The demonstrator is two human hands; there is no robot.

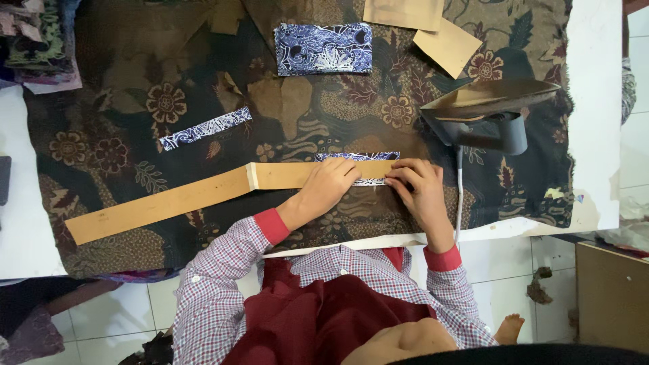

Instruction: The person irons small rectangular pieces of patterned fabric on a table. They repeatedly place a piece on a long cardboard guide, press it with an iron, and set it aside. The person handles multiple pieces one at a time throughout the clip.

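On the table (595, 135) covered with dark flowered cloth, the left hand (329, 184) and right hand (419, 186) press flat fingers on a narrow blue-white patterned fabric strip (358, 157) lying under a long tan cardboard strip (169, 201), beside a grey iron (490, 115).

Blue-white batik strip (357, 157); tan card strip (162, 203); brown floral cloth (135, 101).
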